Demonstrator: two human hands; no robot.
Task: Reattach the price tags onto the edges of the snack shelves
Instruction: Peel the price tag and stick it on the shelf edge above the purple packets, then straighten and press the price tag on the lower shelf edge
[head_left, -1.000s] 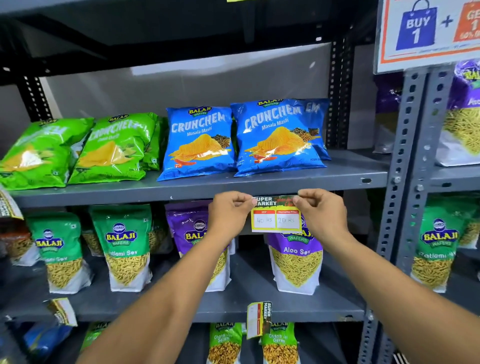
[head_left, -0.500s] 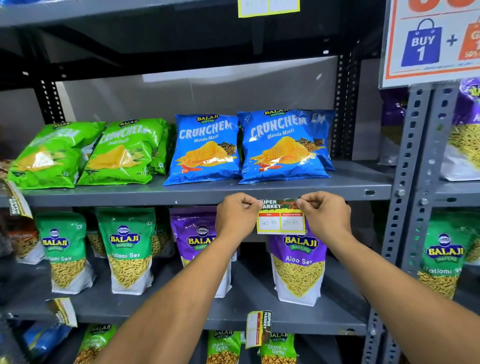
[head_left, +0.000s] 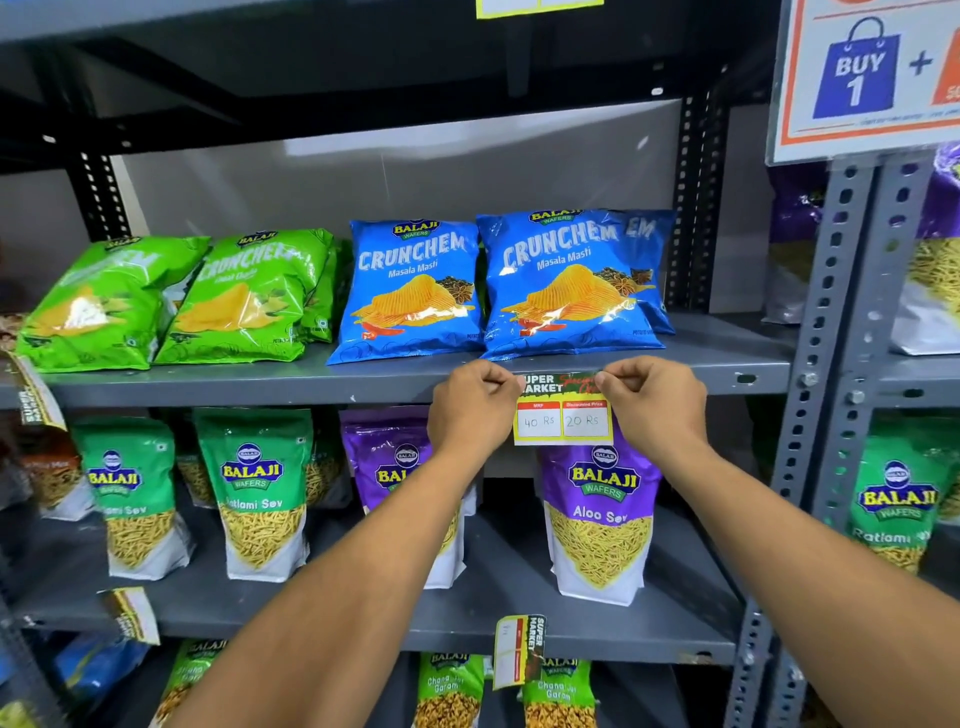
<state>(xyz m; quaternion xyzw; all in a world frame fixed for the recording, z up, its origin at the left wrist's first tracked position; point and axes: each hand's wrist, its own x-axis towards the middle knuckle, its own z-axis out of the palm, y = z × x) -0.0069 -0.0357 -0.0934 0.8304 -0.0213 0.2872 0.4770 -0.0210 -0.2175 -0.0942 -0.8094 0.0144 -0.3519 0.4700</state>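
Yellow-bordered price tag (head_left: 562, 410) level along shelf edge (head_left: 311, 382), frame centre; left hand (head_left: 475, 405), right hand (head_left: 652, 402) pinching top corners, equally near.

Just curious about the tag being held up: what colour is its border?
Yellow around the price tag, seen in the head view, its only view.

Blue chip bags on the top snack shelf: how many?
3. One left of centre, one to its right directly above the price tag, and a third mostly hidden behind that one. More may sit behind.
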